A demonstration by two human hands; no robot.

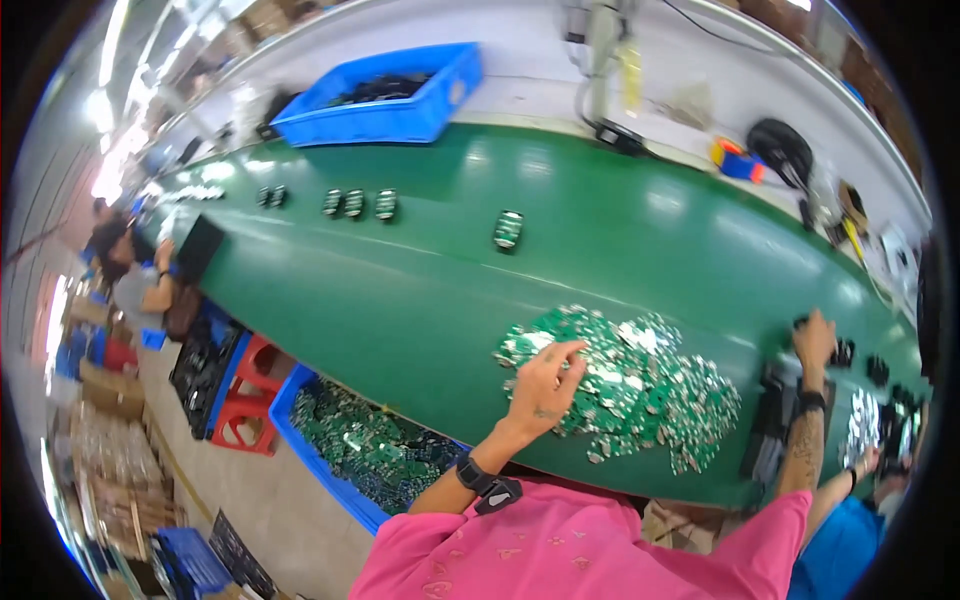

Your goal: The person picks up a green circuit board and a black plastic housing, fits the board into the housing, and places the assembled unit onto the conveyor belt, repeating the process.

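Note:
My left hand (545, 388) is over the left side of a heap of small green circuit boards (650, 400), its fingers curled downward. Whatever lies between those fingertips is hidden. Far to the right, my right hand (815, 340) closes on a small black part (800, 323), only partly visible beside the fingers. Several similar black parts (876, 370) stand to the right of that hand. Below it, near the table edge, lies a stack of dark flat pieces (770, 420). One black housing with a green board (508, 230) rests alone beyond the heap.
Several like units (354, 203) line the green table (400, 290) at left. A blue bin (370, 122) stands behind. Below the front edge sits a blue crate (300, 440) of boards beside red stools (245, 415). Co-workers sit at far left (140, 275) and close right (840, 530).

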